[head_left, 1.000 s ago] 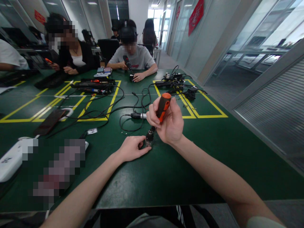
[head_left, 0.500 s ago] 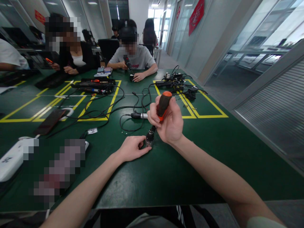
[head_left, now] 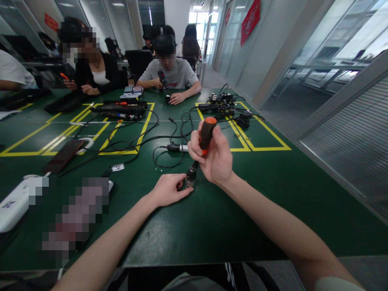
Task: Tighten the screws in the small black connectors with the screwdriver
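Note:
In the head view my right hand [head_left: 218, 163] is closed around the black and orange handle of a screwdriver [head_left: 207, 133]. The handle's orange end points up, and the shaft runs down towards a small black cylindrical part [head_left: 191, 175] on the table. My left hand [head_left: 167, 189] steadies this part between thumb and fingers. The part has a lighter, shiny base, and its exact kind I cannot make out. Whether the screwdriver's tip sits in it is hard to see, since my right fingers cover part of the shaft.
A green table [head_left: 182, 230] carries black cables [head_left: 145, 139], a white-ended black stick [head_left: 177, 148] and a phone [head_left: 63, 155]. At the left lies a white power strip [head_left: 12, 208]. Bundled cables [head_left: 221, 106] lie at the far right; across the table a co-worker [head_left: 169, 74] holds a tool.
The screwdriver's handle and my right hand have shifted very slightly to the left. My left hand and the small black part stay where they were.

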The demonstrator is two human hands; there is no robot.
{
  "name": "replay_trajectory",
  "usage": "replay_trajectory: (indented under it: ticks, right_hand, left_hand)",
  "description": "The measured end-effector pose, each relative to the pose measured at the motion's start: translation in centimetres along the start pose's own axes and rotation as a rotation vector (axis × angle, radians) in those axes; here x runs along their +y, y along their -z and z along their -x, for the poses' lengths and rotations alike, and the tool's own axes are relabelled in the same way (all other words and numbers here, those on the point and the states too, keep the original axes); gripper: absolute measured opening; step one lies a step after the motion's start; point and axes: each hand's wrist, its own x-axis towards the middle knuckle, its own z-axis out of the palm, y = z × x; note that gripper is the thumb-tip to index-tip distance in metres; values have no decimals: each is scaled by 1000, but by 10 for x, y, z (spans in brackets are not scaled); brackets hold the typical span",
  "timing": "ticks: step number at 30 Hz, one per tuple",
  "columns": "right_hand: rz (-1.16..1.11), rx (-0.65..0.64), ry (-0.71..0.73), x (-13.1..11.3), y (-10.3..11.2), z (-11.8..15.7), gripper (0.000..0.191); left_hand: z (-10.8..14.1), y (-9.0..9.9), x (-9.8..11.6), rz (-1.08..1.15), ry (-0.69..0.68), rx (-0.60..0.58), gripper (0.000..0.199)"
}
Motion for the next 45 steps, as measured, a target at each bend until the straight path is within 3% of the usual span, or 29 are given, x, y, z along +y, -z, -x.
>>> replay_trajectory:
  ticks: [20,45]
  right_hand:
    - [-45,-73,5,-1,2,0,46]
    - [28,-23,10,-1,1,0,46]
  left_hand:
    - [0,0,0,3,2,-4,38]
    - [0,1,1,1,-4,3,38]
